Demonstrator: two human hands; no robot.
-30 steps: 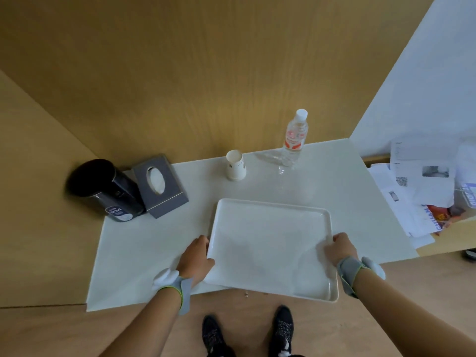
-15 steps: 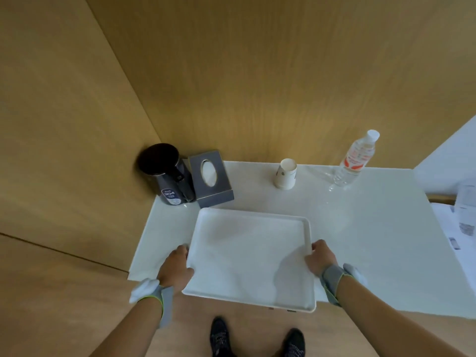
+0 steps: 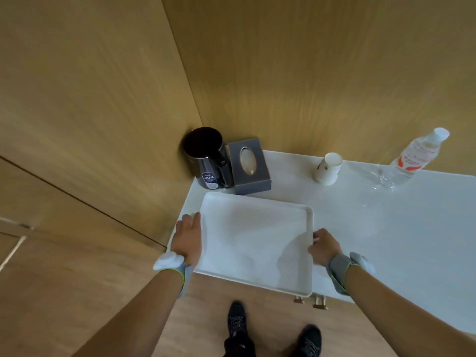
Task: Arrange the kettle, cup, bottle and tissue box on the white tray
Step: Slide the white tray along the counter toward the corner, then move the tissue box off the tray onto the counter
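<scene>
The white tray (image 3: 253, 235) lies on the white tabletop, its near edge hanging over the table's front. My left hand (image 3: 188, 239) grips its left rim and my right hand (image 3: 323, 247) grips its right rim. Nothing lies in the tray. A black kettle (image 3: 207, 157) stands in the back left corner, with a grey tissue box (image 3: 248, 166) touching it on the right. A white paper cup (image 3: 327, 168) stands upside down further right. A clear plastic bottle (image 3: 414, 157) with a white cap and a red label stands near the back wall.
Wooden walls (image 3: 283, 68) close the table in at the back and on the left. The white tabletop (image 3: 412, 228) stretches to the right of the tray. My dark shoes (image 3: 238, 323) stand on the wooden floor below the front edge.
The tray has slid left along the table with both hands on it, and now sits just in front of the kettle and tissue box. The view has swung left.
</scene>
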